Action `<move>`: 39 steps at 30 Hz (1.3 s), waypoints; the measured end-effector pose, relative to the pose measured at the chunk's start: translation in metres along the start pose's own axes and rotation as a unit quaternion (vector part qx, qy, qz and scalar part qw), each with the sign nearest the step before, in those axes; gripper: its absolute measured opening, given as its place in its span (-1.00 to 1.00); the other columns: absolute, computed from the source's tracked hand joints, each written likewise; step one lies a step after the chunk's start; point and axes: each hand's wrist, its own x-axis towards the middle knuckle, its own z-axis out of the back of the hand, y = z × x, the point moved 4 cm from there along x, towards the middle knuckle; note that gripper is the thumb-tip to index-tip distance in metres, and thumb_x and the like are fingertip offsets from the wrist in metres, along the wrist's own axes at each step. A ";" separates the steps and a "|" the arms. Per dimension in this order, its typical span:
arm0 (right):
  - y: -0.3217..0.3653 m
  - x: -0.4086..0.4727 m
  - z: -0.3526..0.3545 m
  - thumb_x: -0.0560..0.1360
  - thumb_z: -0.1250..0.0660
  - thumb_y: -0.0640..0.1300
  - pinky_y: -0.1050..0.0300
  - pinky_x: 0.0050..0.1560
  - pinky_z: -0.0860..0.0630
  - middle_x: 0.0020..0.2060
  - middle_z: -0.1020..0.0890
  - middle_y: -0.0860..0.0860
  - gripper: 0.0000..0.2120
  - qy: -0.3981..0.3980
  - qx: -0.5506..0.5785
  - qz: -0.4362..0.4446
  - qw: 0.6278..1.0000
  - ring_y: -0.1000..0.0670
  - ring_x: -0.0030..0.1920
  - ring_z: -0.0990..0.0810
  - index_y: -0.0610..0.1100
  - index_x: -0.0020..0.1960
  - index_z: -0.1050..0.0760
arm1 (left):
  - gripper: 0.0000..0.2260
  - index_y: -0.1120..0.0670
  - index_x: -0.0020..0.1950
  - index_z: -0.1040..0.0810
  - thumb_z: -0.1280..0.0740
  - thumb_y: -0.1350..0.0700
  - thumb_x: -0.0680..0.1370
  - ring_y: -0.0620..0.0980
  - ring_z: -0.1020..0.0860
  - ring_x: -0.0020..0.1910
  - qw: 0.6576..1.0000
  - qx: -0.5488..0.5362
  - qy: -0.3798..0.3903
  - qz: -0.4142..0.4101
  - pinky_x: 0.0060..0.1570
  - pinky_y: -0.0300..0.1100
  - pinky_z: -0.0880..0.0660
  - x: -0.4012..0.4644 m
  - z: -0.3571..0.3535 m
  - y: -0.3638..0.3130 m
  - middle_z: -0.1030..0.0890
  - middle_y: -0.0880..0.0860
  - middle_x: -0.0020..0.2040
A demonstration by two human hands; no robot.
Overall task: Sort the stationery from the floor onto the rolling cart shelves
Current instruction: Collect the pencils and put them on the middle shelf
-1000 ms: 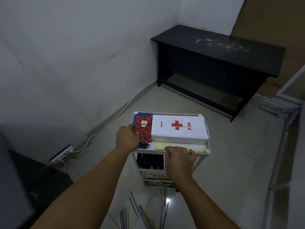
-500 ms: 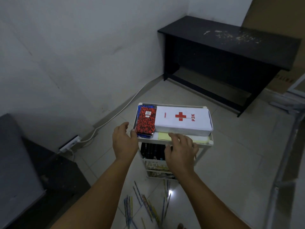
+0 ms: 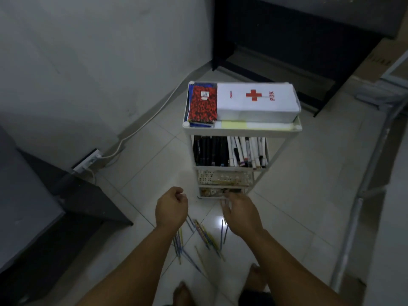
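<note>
While neither grip holds anything, the left hand [image 3: 171, 207] hangs with its fingers loosely curled and the right hand [image 3: 239, 212] is spread with relaxed fingers, both low in front of the rolling cart [image 3: 241, 129], above the tiled floor [image 3: 309, 195]. Below and between them the remaining stationery, a scatter of coloured pencils [image 3: 202, 237], lies fanned on the tiles just before the cart's bottom shelf. On the top shelf a red patterned notebook [image 3: 204, 104] sits at the left edge beside a white first-aid box [image 3: 256, 101]; the shelf under it holds black pens [image 3: 210, 151] on the left and white markers [image 3: 247, 153] on the right.

My read is that the pencils come next. They are thin and crossed, so a hasty pinch could roll some away or under the cart, and a bump could send the cart rolling. Bare feet stand close by, so one could step on a pencil.

Dim light falls on grey walls; a dark desk [image 3: 309, 29] fills the far corner, and a power strip [image 3: 88, 161] lies by the left wall.
</note>
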 end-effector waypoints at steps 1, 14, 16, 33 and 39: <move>-0.013 -0.004 -0.015 0.56 -0.22 -0.02 0.05 0.07 -0.52 0.14 -0.58 -0.08 -0.66 0.011 0.008 -0.027 1.000 -0.09 0.12 -0.53 -0.07 0.29 -0.50 | -0.79 0.11 0.16 -0.59 -0.26 0.16 0.57 -0.07 -0.52 -0.19 1.000 -0.001 0.007 0.009 -0.12 -0.32 -0.37 -0.001 -0.011 0.015 -0.66 0.07 -0.01; -0.264 0.003 -0.314 0.58 -0.24 -0.08 0.12 0.17 -0.48 0.17 -0.57 -0.08 -0.64 0.113 0.061 -0.202 0.971 -0.04 0.17 -0.55 -0.09 0.35 -0.42 | -0.77 0.11 0.20 -0.58 -0.26 0.14 0.58 0.02 -0.56 -0.06 0.992 0.045 0.080 0.090 -0.05 -0.23 -0.39 0.042 -0.296 0.259 -0.66 0.11 0.06; -0.308 0.012 -0.362 0.57 -0.23 -0.11 0.14 0.15 -0.50 0.15 -0.60 -0.10 -0.65 0.116 0.057 -0.228 0.965 -0.05 0.15 -0.56 -0.12 0.34 -0.43 | -0.74 0.12 0.24 -0.56 -0.24 0.15 0.57 0.04 -0.57 -0.03 0.989 0.036 0.097 0.103 -0.07 -0.23 -0.40 0.054 -0.346 0.302 -0.63 0.12 0.11; -0.305 0.057 -0.554 0.41 -0.37 0.09 -0.01 -0.19 -0.48 -0.13 -0.60 -0.11 -0.66 -0.014 -0.094 -0.002 0.995 -0.19 -0.12 -0.57 -0.09 0.08 -0.57 | -0.81 0.15 0.09 -0.61 -0.25 0.23 0.55 0.14 -0.57 0.04 0.982 -0.008 -0.120 0.144 -0.08 -0.23 -0.38 0.094 -0.431 0.459 -0.64 0.15 0.05; -0.292 0.061 -0.566 0.33 -0.29 0.41 -0.04 -0.01 -0.41 0.08 -0.50 -0.12 -0.22 0.021 -0.139 -0.017 0.990 -0.17 0.09 -0.45 -0.13 0.32 -0.40 | -0.70 0.13 0.18 -0.51 -0.38 0.05 0.49 0.23 -0.44 0.16 0.961 0.085 -0.172 0.201 0.11 0.06 -0.42 0.089 -0.404 0.499 -0.49 0.20 0.13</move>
